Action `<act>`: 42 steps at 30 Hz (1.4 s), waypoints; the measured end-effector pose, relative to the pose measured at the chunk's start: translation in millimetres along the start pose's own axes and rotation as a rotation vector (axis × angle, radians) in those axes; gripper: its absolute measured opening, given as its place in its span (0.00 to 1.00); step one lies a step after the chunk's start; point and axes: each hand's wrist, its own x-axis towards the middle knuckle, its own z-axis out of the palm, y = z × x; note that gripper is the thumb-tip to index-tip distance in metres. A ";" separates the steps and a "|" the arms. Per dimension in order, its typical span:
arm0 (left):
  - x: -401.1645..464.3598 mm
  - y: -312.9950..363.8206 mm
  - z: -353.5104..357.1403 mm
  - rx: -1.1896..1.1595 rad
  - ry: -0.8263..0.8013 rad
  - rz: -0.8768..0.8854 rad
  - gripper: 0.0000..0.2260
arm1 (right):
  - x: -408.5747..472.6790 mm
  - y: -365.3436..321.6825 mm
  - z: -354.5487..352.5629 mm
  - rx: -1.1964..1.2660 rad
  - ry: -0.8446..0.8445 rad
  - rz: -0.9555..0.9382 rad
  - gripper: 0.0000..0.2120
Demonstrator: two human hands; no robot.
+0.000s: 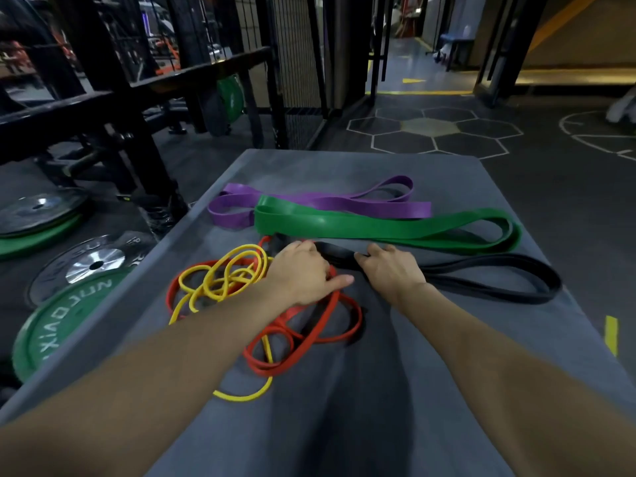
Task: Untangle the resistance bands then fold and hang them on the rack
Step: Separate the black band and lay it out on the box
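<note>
Both your hands are down on the black band [481, 273], which lies across the grey bench [344, 425] and runs in a long flat loop toward the right edge. Your left hand [303, 273] sits at its left end, fingers curled over the band, thumb stretched out to the right along the bench. Your right hand [392, 270] is just beside it, fingers curled round the same band a little further along. So that's two hands gripping one band, close together.

Under your left wrist, the red band [309, 335] and yellow band [223, 277] are knotted up in one loose heap, loops crossing over each other, a yellow tail trailing toward you.

Behind your hands, the green band [378, 228] lies folded flat, long and wide. The purple band [320, 201] lies folded just beyond it, touching its far side.

Off the left of the bench, weight plates [69, 304] lie on the floor, green and black, below a black rack [103, 98].
</note>
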 end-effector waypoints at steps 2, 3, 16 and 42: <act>-0.2 8.0 0.7 0.046 -0.051 -0.056 0.37 | 1.0 -0.1 -0.9 -0.011 -0.001 -0.003 0.18; 0.6 12.2 2.0 0.065 -0.066 -0.078 0.39 | 1.1 0.1 -0.9 -0.014 0.005 -0.002 0.18; -23.2 18.1 -2.0 0.029 -0.011 -0.174 0.11 | -2.1 -3.5 1.2 0.006 0.063 0.043 0.18; -27.3 -39.8 11.8 -0.093 -0.210 -0.563 0.36 | -3.3 -8.9 1.9 -0.015 0.034 0.097 0.18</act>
